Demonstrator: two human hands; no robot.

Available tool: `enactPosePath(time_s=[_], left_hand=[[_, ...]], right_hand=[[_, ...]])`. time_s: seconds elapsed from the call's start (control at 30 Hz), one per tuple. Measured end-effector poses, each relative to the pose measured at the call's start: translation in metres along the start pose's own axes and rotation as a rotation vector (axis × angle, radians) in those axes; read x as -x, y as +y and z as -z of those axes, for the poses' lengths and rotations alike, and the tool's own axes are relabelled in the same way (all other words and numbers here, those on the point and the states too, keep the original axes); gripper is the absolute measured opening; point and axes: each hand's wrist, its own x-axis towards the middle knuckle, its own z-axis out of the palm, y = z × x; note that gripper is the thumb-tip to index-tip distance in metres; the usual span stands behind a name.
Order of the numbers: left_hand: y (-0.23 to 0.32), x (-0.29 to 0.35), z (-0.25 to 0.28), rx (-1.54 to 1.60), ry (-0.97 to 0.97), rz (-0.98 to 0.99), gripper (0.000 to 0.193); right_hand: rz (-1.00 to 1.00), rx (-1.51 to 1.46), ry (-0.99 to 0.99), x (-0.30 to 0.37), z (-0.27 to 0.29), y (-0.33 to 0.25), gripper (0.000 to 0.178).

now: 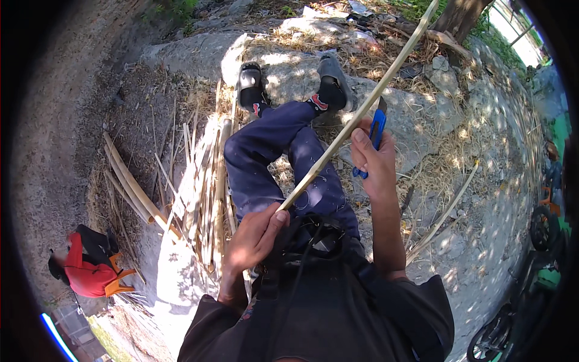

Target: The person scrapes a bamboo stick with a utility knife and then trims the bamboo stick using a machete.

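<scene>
Pale strip (362, 110) slants over your legs (259, 142); top cut off by view edge, lower end hidden in your gripping left hand (256, 238). Your right hand (377, 158) holds blue knife (378, 128), blade unclear. Stick pile (204, 208) lies at left, near legs.

We've got a person (87, 270) in red btm L w/ an orange chair (119, 288), tree trunk (461, 19) top R, motorbike (531, 289) far R

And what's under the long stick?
Under the long stick I see dark blue trousers low down and rocky ground farther up. Whatever sits right behind it is covered.
</scene>
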Motion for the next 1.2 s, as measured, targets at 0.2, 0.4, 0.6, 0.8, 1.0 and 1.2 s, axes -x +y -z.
enactPosePath(time_s=[0.2, 0.4, 0.6, 0.8, 1.0, 1.2], left_hand=[[0.007, -0.006, 0.0, -0.105, 0.011, -0.011, 0.032], [0.025, -0.026, -0.009, 0.076, 0.022, 0.031, 0.028], [0.031, -0.036, -0.016, -0.006, 0.102, -0.076, 0.031], [0.037, -0.033, -0.021, -0.17, 0.231, -0.05, 0.017], [0.038, -0.029, -0.026, -0.214, 0.233, -0.068, 0.012], [0.035, -0.028, -0.03, -0.219, 0.321, -0.118, 0.011]], right_hand=[[0.055, 0.105, 0.093, 0.004, -0.015, -0.004, 0.023], [0.043, 0.055, 0.057, 0.012, -0.029, -0.003, 0.02], [0.119, 0.282, 0.036, 0.02, -0.026, -0.012, 0.022], [0.313, 0.7, -0.053, 0.058, -0.018, -0.009, 0.026], [0.529, 0.973, -0.193, 0.063, -0.035, -0.015, 0.032], [0.54, 1.013, -0.201, 0.063, -0.035, -0.015, 0.032]])
